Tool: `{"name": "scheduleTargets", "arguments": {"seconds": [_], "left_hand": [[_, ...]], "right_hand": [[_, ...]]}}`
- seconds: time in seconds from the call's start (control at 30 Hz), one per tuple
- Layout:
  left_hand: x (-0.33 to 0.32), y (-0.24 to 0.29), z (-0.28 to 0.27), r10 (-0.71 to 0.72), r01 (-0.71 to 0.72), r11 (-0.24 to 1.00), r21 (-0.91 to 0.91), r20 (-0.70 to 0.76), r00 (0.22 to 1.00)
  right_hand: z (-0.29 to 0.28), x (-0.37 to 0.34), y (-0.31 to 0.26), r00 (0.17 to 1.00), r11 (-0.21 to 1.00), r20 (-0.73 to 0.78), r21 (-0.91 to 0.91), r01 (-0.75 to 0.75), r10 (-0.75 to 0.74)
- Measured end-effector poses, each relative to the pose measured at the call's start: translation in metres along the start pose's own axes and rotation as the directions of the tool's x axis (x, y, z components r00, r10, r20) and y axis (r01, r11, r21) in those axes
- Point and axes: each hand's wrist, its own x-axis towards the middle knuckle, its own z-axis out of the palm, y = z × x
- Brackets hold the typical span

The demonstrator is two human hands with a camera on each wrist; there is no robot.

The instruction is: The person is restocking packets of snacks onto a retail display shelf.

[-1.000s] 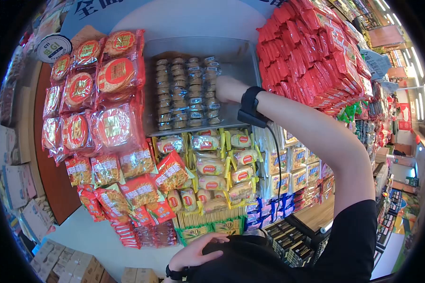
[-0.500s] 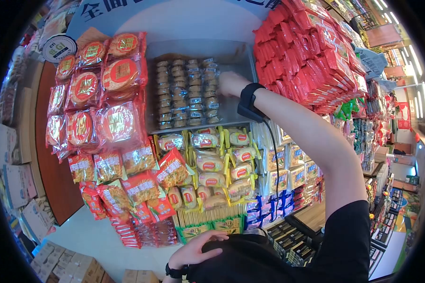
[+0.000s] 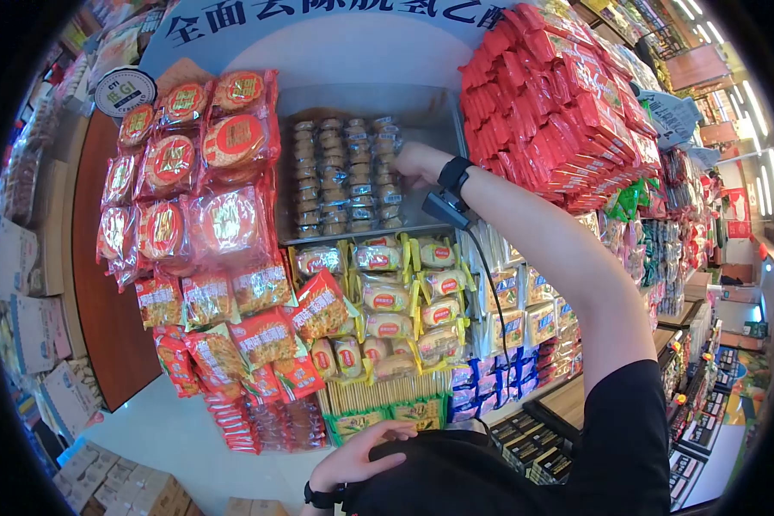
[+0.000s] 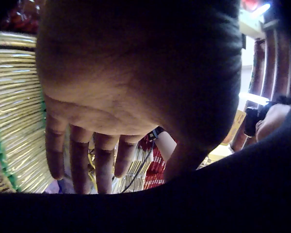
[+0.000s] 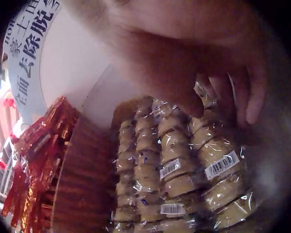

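My right hand (image 3: 419,165) reaches into a grey bin (image 3: 443,107) holding several rows of round pastries (image 3: 334,176) in clear wrappers. It is at the rightmost row. In the right wrist view the thumb and fingers (image 5: 254,104) point down on either side of that row's wrapped pastries (image 5: 207,99), pinching them near the far end. White barcode labels (image 5: 222,165) show on some wrappers. My left hand (image 3: 357,456) is held low against the black shirt, with nothing in it. The left wrist view shows its palm (image 4: 106,82) with the fingers extended.
Red packs of round biscuits (image 3: 232,142) stand left of the bin, a tall stack of red packets (image 3: 559,120) right. Yellow-trimmed packs (image 3: 387,297) lie in front, above green-edged packs of sticks (image 3: 387,404). A cable (image 3: 490,284) hangs from the right wrist device.
The head view has shifted, so the bin sits slightly lower and further right. My right wrist has turned a little while the hand stays at the rightmost row. The left hand is nearly still.
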Motion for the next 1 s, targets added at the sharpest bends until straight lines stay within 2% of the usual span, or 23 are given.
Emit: {"name": "scheduleTargets", "arguments": {"seconds": [0.23,0.33,0.43,0.53,0.63,0.8,1.0], "left_hand": [[-0.002,0.002,0.002,0.002,-0.002,1.0,-0.002,-0.025,1.0],[-0.002,0.002,0.001,0.004,-0.004,1.0,0.014,-0.03,1.0],[-0.001,0.003,0.001,0.003,-0.003,1.0,0.009,-0.03,1.0],[-0.001,0.004,0.002,-0.002,0.003,1.0,0.012,-0.029,1.0],[0.0,0.005,0.002,-0.005,0.005,1.0,-0.006,-0.028,1.0],[0.001,0.006,0.002,-0.013,0.013,1.0,0.012,-0.032,0.999],[0.0,0.007,0.004,-0.023,0.024,0.999,0.023,-0.044,0.999]], "right_hand": [[-0.006,0.005,-0.001,0.997,0.977,-0.055,-0.206,0.046,-0.059],[-0.009,0.008,0.003,0.994,0.987,-0.028,-0.122,0.105,-0.109],[-0.011,0.008,0.004,0.995,0.995,0.029,0.012,0.1,-0.1],[-0.001,0.017,0.011,0.982,0.976,-0.035,0.109,0.189,-0.186],[-0.008,0.014,0.006,0.992,0.992,0.095,0.101,0.08,-0.089],[0.002,0.042,0.009,0.997,0.999,0.056,0.017,0.05,-0.051],[0.002,0.044,0.01,0.996,0.999,0.071,0.025,0.046,-0.048]]}}
